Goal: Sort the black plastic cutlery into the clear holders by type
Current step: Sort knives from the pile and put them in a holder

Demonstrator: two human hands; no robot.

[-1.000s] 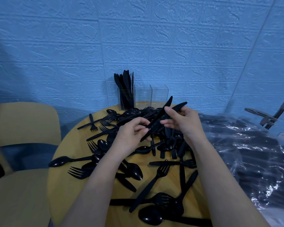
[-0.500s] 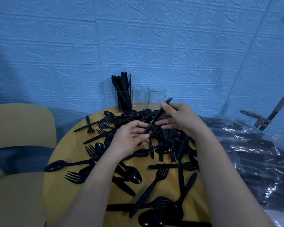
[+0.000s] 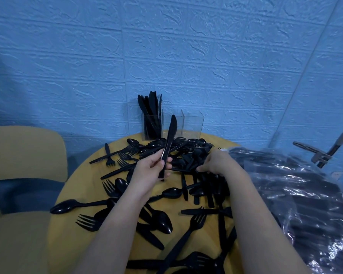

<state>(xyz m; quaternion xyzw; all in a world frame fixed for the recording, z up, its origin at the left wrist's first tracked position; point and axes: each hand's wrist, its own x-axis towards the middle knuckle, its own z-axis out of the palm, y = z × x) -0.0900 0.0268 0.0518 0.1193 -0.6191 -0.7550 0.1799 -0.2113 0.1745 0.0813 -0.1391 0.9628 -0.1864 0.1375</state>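
While left hand [image 3: 152,171] grips knife [image 3: 168,145], upright

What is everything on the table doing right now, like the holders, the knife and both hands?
Black plastic knife: upright, gripped by left hand.
Right hand: down on the black cutlery pile; grip unclear.
Leftmost clear holder: holds knives.
Other two clear holders: look empty.
Round yellow table: strewn with cutlery.

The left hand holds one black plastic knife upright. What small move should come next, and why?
Probably carry the black plastic knife in the left hand back to the leftmost clear square holder and drop it in. That holder already stands full of knives, while the two clear holders beside it look empty.
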